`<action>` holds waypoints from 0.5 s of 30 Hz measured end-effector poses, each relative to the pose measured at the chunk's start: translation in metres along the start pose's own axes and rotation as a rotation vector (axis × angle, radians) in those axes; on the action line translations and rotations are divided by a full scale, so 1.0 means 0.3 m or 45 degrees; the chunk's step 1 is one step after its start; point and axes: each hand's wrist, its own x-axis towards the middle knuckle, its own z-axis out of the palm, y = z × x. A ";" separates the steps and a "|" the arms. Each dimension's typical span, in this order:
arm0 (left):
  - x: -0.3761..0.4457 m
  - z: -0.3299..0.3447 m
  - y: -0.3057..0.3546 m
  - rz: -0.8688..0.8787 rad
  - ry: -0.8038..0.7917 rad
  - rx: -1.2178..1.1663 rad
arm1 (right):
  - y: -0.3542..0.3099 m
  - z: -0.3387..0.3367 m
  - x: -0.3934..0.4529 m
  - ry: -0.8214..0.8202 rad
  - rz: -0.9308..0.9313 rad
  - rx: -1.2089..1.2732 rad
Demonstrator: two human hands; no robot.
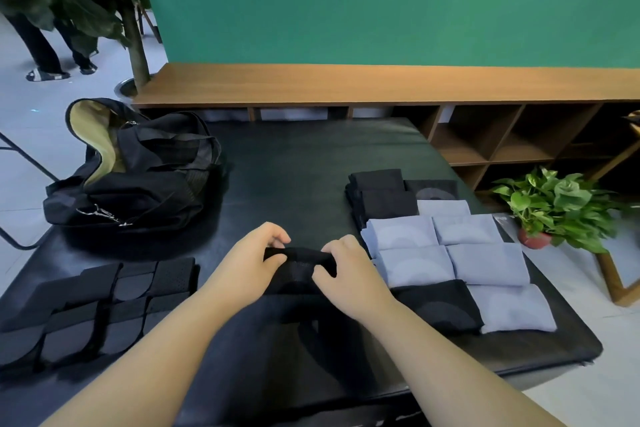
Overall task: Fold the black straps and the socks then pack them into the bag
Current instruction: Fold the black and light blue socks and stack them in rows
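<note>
On the black padded table (311, 163), my left hand (254, 260) and my right hand (341, 269) both pinch a black sock (299, 265) at its far edge, in the middle near me. Folded light blue socks (450, 253) and folded black socks (381, 194) lie in rows to the right. Another black sock (440, 308) lies flat beside my right wrist. Folded black straps (93, 305) sit at the near left. The black bag (135, 170) stands open at the far left, its tan lining showing.
A wooden shelf unit (485, 135) runs behind the table under a green wall. A potted plant (554, 204) stands on the floor at the right. A tree trunk (133, 35) and a person's legs (52, 45) are at the far left.
</note>
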 end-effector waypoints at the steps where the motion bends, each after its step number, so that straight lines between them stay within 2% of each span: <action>1: 0.008 0.000 0.013 0.012 0.024 -0.013 | 0.004 -0.016 0.002 0.021 -0.010 0.012; 5: 0.049 0.013 0.056 0.054 0.061 -0.117 | 0.036 -0.065 0.020 0.092 0.000 0.120; 10: 0.103 0.046 0.079 0.077 -0.005 -0.247 | 0.097 -0.111 0.041 0.206 0.045 0.270; 15: 0.162 0.078 0.119 0.122 -0.079 -0.237 | 0.163 -0.162 0.065 0.281 0.170 0.400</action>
